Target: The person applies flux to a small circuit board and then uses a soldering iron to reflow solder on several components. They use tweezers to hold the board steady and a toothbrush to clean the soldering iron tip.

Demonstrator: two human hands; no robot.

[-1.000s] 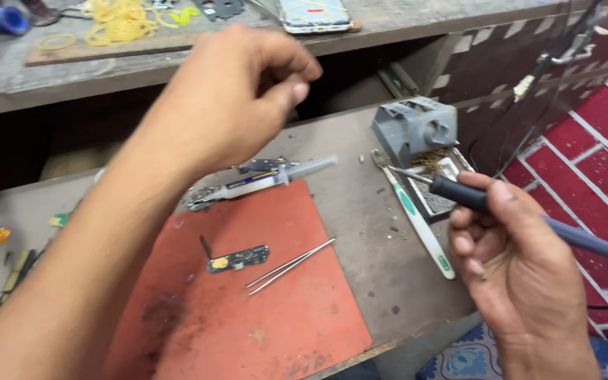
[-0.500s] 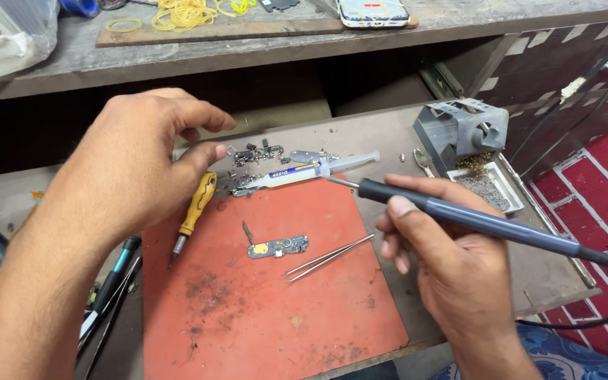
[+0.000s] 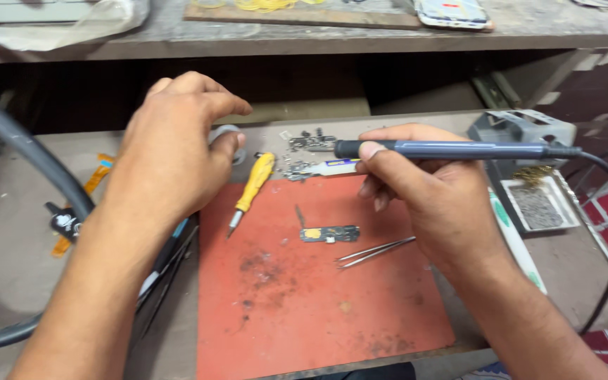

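slim blue-grey soldering iron, black-tipped, corded

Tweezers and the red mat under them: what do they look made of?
Tweezers: bare metal by the look, thin, grey and shiny. Red mat: probably rubber or silicone, matte, lying flat, with dark scorch-like stains; the exact material cannot be told.

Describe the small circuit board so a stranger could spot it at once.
Find the red mat on the bench. Near its upper middle lies the small circuit board, left of the tweezers. It alone is a dark flat strip with a yellow patch at one end.
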